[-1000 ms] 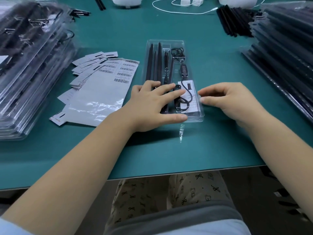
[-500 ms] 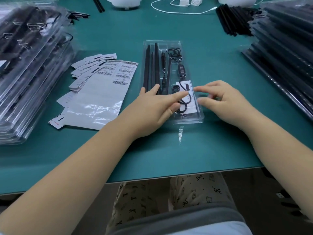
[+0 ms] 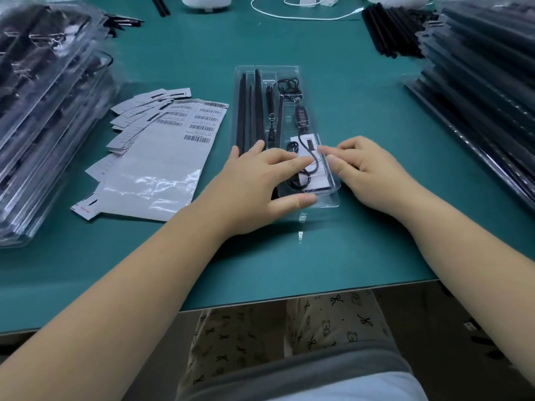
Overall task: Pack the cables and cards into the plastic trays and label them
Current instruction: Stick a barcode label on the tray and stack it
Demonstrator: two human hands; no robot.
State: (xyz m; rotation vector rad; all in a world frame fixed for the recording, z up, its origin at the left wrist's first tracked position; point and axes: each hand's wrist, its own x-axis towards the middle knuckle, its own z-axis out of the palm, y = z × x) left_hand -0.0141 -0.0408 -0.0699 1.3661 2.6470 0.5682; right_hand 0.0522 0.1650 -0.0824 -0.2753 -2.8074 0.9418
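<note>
Head view: tray (image 3: pixel 292 71) at centre already holds cable (image 3: pixel 307 151) and card (image 3: pixel 301 141); left hand (image 3: pixel 260 180) presses flat, right hand (image 3: pixel 364 169) fingers curled at its 3 o'clock edge. Labels (image 3: pixel 202 123), at 9 o'clock, seemingly unapplied.

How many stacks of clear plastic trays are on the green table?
2: one stack of clear plastic trays at the left edge, another stack at the right edge. A single tray lies centre; more may sit off-frame.

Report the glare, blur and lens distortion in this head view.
Head view: glare streaks the clear sleeve under the barcode labels and the left tray stack; wide-angle stretch bends the table edge and enlarges the forearms; the open tray is sharp, but the right hand's fingertips look slightly soft; the left hand casts a soft shadow.
</note>
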